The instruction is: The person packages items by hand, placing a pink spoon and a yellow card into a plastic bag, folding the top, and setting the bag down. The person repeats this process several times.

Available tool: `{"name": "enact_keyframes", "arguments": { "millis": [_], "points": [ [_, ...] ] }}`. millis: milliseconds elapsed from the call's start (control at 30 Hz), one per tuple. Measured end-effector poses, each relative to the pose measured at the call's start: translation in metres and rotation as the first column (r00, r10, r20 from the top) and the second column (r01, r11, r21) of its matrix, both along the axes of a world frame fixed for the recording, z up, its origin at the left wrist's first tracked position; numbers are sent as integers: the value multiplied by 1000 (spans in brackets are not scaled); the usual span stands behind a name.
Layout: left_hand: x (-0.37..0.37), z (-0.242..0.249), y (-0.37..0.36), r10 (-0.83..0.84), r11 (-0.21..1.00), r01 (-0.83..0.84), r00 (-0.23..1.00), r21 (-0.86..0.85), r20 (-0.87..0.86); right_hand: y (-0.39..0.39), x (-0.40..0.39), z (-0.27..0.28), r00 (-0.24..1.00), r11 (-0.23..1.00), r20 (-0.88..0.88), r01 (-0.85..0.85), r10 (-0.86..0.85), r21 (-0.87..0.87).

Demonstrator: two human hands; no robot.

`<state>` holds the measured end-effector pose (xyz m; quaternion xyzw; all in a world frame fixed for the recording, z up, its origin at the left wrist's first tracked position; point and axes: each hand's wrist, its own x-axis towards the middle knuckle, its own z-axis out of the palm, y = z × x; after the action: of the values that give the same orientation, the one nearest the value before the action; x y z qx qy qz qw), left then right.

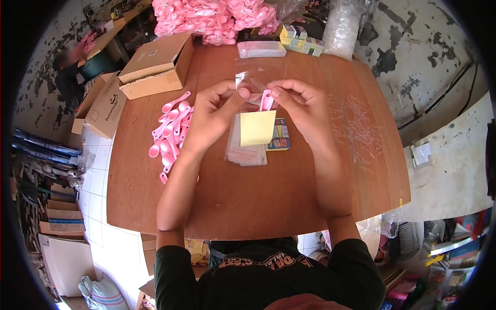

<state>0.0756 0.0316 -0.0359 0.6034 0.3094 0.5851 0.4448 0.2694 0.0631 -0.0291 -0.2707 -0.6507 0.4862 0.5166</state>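
Both my hands are raised over the middle of the wooden table, pinching a clear plastic bag [268, 68] near its mouth. My left hand [219, 111] has thumb and fingers closed on the bag's left edge; my right hand [302, 106] is closed on its right edge, thumb beside a pink spoon [266, 99]. Only the spoon's holed handle shows, above a blank yellow card [257, 129] that hides the rest. Below lie flat clear bags [247, 157] and a stack of printed cards [281, 135]. Left of my left forearm is a pile of pink measuring spoons [170, 129].
Thin clear strips [360, 129] lie scattered on the table [227, 206] at right. Along its far side are a cardboard box [155, 67], heaped pink spoons [199, 20], packed clear bags [262, 50], card bundles [305, 44] and a bulky plastic sack [341, 28]. Another person [70, 77] sits far left.
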Motion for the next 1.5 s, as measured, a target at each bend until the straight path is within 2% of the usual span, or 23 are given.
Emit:
{"name": "enact_keyframes", "arguments": {
  "millis": [167,233,367,467,633,933,1133,1300,1500],
  "points": [
    [-5,-1,0,105,994,-105,994,3,8,-1,-1,0,1000,996,6,4,-5,94],
    [-9,3,-2,186,980,-180,980,81,-75,-2,-2,-1,1000,993,-6,3,-2,116],
    [-18,14,-9,208,977,-197,966,80,-154,-3,-4,-3,999,995,-3,-31,32,99],
    [-28,15,-11,179,982,-164,967,96,-178,-4,-2,-2,997,993,33,-71,68,95],
    [-40,18,-10,-4,999,10,989,36,-145,-7,-3,-1,988,984,9,-155,155,84],
    [-48,19,-12,-76,991,95,980,93,-184,-7,1,3,978,959,37,-209,206,190],
    [-49,14,-9,-60,994,75,982,82,-178,-7,1,2,973,951,25,-231,231,204],
    [-46,16,-10,-41,993,60,984,106,-175,-5,5,3,966,921,113,-256,232,293],
    [-44,16,-11,-21,994,38,987,105,-160,-8,4,3,965,931,74,-262,251,253]
  ]
}}
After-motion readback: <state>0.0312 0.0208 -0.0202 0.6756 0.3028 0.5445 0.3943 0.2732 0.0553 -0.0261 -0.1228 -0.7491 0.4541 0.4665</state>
